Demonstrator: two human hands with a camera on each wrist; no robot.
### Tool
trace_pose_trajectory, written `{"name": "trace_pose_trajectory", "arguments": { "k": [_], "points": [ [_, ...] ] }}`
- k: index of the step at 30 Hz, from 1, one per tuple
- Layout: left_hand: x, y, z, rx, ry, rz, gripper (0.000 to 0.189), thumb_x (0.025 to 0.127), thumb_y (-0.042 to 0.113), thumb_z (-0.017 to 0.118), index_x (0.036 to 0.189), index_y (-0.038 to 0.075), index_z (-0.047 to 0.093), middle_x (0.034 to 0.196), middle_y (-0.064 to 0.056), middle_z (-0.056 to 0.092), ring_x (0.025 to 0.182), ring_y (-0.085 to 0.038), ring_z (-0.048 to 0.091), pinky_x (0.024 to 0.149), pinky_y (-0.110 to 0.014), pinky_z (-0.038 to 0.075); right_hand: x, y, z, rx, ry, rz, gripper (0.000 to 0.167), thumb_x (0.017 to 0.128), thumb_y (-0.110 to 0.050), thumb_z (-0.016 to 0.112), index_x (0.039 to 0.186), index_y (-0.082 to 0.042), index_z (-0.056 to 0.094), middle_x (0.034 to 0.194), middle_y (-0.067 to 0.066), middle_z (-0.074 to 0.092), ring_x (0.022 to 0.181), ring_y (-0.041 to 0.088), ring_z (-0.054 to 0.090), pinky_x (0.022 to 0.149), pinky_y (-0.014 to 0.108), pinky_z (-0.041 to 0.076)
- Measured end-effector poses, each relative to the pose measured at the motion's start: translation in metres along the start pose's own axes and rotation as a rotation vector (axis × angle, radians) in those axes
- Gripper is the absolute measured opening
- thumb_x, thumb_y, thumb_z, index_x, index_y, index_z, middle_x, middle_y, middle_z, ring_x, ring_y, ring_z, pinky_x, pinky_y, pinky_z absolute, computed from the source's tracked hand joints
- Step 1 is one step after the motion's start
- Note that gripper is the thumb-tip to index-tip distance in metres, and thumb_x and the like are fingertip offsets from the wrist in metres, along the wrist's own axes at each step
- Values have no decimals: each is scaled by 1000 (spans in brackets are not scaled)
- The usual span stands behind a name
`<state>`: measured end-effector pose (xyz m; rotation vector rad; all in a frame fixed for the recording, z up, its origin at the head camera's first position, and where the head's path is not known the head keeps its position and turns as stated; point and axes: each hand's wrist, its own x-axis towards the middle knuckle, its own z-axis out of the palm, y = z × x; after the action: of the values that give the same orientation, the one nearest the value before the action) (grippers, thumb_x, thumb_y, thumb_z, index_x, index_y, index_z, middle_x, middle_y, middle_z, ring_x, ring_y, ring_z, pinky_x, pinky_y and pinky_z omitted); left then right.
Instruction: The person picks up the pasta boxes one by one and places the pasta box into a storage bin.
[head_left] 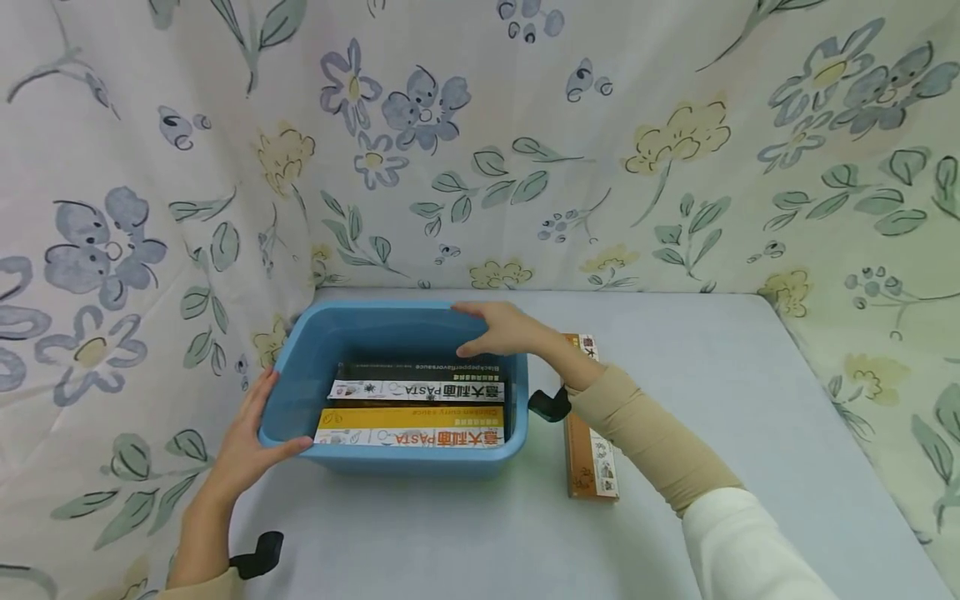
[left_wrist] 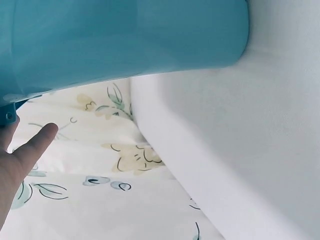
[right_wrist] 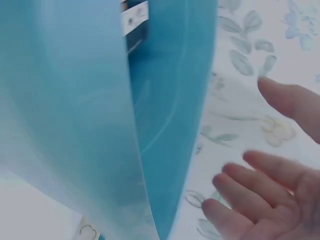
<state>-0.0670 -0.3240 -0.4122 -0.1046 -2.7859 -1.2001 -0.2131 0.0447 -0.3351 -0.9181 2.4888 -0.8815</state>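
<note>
A blue plastic bin [head_left: 408, 460] stands on the table. Inside it lie a black pasta sauce box [head_left: 416, 371] and, nearer the front, a yellow pasta box [head_left: 408, 417]. My left hand [head_left: 243, 450] spans the front left corner of the bin, its thumb at the front rim and its fingers along the left side. Over the back right corner hovers my right hand [head_left: 502, 327], thumb and fingers spread, holding nothing. The right wrist view shows those fingers apart from the bin wall.
To the right of the bin, an orange-brown pasta box [head_left: 583, 458] lies on the white table [head_left: 712, 400], partly covered by the right forearm. Floral cloth [head_left: 480, 183] hangs behind and at the left, close to the bin.
</note>
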Motion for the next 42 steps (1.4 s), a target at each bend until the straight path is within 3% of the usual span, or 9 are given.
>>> {"name": "trace_pose_trajectory", "arguments": {
  "k": [8,13,17,27,35,42],
  "points": [
    [1,-1,1,-26,8,21,108,72,22,82,156,9,16,160,-21,8,138,-55,14,94,-82,20,-45,14,2,187,372,23,70,89,-24,70,148,-4,38,151,17,39,137,34,38,110,47,34],
    [0,-2,2,-19,12,15,108,71,21,81,156,9,16,161,-20,8,138,-56,15,93,-82,21,-74,38,28,203,586,120,66,90,-21,70,146,-2,41,148,19,42,135,37,40,107,54,36],
    [-1,-2,2,-11,15,18,108,71,23,82,156,8,16,160,-22,9,138,-56,15,94,-82,19,-93,60,50,202,676,192,64,90,-18,69,144,2,42,147,22,42,134,41,40,104,59,37],
    [0,-3,2,-11,21,30,108,71,23,82,156,7,16,159,-23,10,137,-56,15,95,-81,19,-124,90,92,271,752,350,68,90,-19,69,147,2,37,149,26,36,133,47,37,103,60,36],
    [0,-4,3,-12,14,17,109,71,21,82,156,8,15,160,-22,8,137,-57,15,93,-82,20,-141,100,123,266,741,437,76,86,-24,73,146,5,35,150,27,34,136,47,32,106,61,33],
    [1,-3,4,-9,18,8,110,69,17,81,156,8,15,160,-21,7,136,-58,15,92,-82,21,-152,108,147,205,678,595,99,83,-36,74,151,8,17,154,29,22,138,43,31,110,57,30]
  ]
}}
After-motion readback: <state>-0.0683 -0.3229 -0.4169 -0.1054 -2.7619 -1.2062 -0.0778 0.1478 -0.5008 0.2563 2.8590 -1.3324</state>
